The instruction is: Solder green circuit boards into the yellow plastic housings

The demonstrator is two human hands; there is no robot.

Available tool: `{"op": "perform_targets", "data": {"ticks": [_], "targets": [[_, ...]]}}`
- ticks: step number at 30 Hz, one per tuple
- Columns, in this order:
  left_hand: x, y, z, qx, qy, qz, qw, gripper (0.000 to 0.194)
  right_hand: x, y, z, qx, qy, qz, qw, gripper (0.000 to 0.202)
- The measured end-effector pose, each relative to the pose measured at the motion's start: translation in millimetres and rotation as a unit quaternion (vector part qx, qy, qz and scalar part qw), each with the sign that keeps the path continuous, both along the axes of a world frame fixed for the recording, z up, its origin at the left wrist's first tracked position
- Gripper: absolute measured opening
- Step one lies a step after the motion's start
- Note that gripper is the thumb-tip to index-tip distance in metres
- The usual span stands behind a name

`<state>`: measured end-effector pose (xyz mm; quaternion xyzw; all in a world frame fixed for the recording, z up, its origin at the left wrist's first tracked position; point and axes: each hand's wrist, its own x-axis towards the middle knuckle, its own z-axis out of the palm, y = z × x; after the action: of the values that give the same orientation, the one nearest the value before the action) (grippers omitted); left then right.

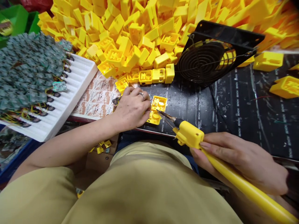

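An opened yellow plastic case [159,103] lies on the bench near its front edge, its two halves showing moulded insides. My left hand [133,107], a ring on one finger, is closed at the case's left side; its fingertips are partly hidden. My right hand [235,155] grips a soldering iron [190,133] with a long yellow handle and a yellow block behind the metal end. The iron's pointed tip reaches the case, around where the halves meet. A small round dark part with wires [116,100] sits beside my left wrist.
Yellow cases [130,34] are heaped along the back, with several lined up in front. A black fan [210,56] with a wire guard stands tilted at back right. At left, a white foam tray [77,81] holds many wired circuit boards [28,71]. Green bins [17,20] stand behind.
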<state>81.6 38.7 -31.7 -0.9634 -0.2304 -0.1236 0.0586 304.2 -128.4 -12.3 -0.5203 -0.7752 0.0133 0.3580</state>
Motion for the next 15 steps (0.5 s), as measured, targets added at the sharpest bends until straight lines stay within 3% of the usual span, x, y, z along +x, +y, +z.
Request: {"op": "perform_targets", "data": {"ticks": [7,10,13,15], "targets": [[0,-1,1.7,-0.002,0.019,0.010,1.000,0.023,-3,5,-5.9,-0.008,0.026,-0.004,1.000,0.017],[-6,-2,4.6,-0.059,0.013,0.023,0.998,0.023,-1,4,-15.0,0.015,0.050,-0.020,0.998,0.006],[-15,-2,7.6,-0.157,-0.036,0.032,0.986,0.027,3,2,-23.2,0.039,0.054,-0.039,0.997,0.026],[-18,-1,7.9,-0.198,-0.060,0.033,0.978,0.020,4,0,-24.5,0.038,0.042,-0.091,0.994,0.042]]}}
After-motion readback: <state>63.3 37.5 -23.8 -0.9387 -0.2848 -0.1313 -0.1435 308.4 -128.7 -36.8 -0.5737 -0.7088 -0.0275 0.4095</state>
